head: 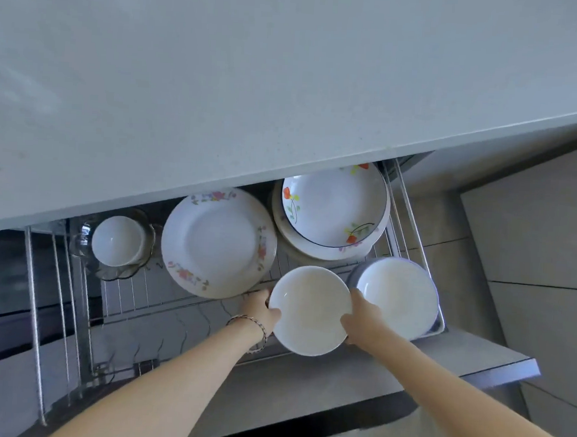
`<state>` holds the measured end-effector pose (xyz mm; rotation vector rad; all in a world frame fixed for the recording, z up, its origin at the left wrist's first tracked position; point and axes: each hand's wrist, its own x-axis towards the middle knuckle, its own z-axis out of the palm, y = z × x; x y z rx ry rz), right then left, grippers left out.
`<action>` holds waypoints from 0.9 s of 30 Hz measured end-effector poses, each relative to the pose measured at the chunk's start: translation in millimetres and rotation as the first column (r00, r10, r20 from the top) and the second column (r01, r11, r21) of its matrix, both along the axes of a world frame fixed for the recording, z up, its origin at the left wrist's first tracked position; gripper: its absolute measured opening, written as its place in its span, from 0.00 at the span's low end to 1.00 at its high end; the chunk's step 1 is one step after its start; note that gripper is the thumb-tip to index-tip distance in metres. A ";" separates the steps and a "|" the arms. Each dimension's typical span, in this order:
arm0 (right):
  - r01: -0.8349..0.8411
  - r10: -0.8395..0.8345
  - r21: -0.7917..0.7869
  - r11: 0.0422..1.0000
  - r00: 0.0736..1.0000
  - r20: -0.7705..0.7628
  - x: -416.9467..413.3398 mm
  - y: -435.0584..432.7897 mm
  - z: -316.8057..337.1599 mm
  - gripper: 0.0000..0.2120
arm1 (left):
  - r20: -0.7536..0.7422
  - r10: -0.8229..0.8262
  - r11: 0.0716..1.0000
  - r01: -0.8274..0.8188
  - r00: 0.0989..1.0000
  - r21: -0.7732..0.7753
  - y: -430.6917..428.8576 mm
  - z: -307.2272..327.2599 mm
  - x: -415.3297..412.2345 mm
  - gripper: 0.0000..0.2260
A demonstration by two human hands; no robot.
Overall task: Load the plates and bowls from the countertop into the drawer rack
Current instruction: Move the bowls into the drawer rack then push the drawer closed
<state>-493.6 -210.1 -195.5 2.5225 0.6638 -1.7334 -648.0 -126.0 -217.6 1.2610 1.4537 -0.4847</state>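
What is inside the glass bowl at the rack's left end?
A small bowl, white and open side up, sits inside the glass bowl; nothing shows in it. It covers the glass bowl's bottom, so anything beneath it cannot be seen.

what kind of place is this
Probably a home kitchen: a pale countertop, a pulled-out drawer with a wire rack under it, and flowered plates and bowls stored there.
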 end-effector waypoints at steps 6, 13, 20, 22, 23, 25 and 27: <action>-0.123 0.123 -0.009 0.992 0.982 0.143 -11.0 -10.2 -16.2 0.26 | -0.071 -0.027 0.999 0.024 0.997 -0.045 -9.3 -22.2 0.2 0.17; -0.539 0.551 -0.126 0.833 0.784 0.285 -8.3 -6.8 -18.2 0.24 | -0.044 -0.006 1.000 0.006 0.999 -0.004 -14.6 -25.9 4.9 0.20; -0.792 0.685 0.056 0.608 0.559 0.467 10.6 29.1 -34.1 0.16 | 0.007 -0.032 0.998 0.032 0.999 -0.057 -13.0 -28.4 0.8 0.22; -0.821 0.730 0.031 0.570 0.523 0.440 13.8 36.2 -42.6 0.15 | 0.050 -0.076 0.995 0.079 0.996 -0.059 -13.1 -25.9 -1.2 0.26; -0.828 0.735 0.026 0.560 0.511 0.447 15.6 37.8 -46.7 0.15 | 0.075 -0.078 0.995 0.082 0.994 -0.058 -14.1 -25.5 -2.8 0.28; -0.839 0.729 0.030 0.543 0.488 0.480 18.4 38.8 -51.8 0.16 | 0.098 -0.053 0.995 0.060 0.994 -0.077 -15.7 -23.2 -4.0 0.28; -0.842 0.726 0.029 0.539 0.481 0.491 19.6 38.0 -52.5 0.18 | 0.085 -0.058 0.994 0.066 0.995 -0.088 -16.5 -22.3 -3.4 0.27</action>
